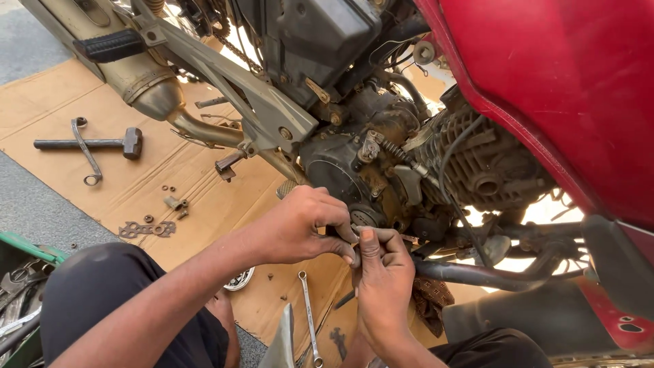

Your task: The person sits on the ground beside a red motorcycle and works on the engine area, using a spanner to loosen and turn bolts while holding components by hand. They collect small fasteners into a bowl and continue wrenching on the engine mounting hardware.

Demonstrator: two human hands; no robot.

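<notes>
Several loose things lie on the cardboard sheet (204, 197) at the left: a hammer (95, 144) with a bent ring spanner (86, 151) across its handle, then a scatter of nuts and washers (174, 202) and a flat gasket-like plate (146, 230). None sits near an edge that drops, but the small fasteners lie in open floor beside the person's knee (109, 286), and a shifting leg could sweep them off the cardboard onto the grey ground.

Moving right, the left hand (303, 225) is curled closed, fingertips pinched on something small at the lower engine casing (354, 184); what its grip has hold of is hidden by the fingers. The right hand (383, 279) comes up from below, thumb and forefinger pressed together at the same spot, its grip likewise closed on a small part I cannot make out. Both hands touch each other there, just beside the round casing boss. A slip could drop the piece under the motorcycle, among the frame tubes, where it would be hard to find.

Room is tight: the footpeg (286, 189) is just left of the knuckles, cables and the finned cylinder (477, 163) crowd the right, and the red tank (565, 88) overhangs. Open space lies only downward, toward the combination spanner (308, 313) on the cardboard.
</notes>
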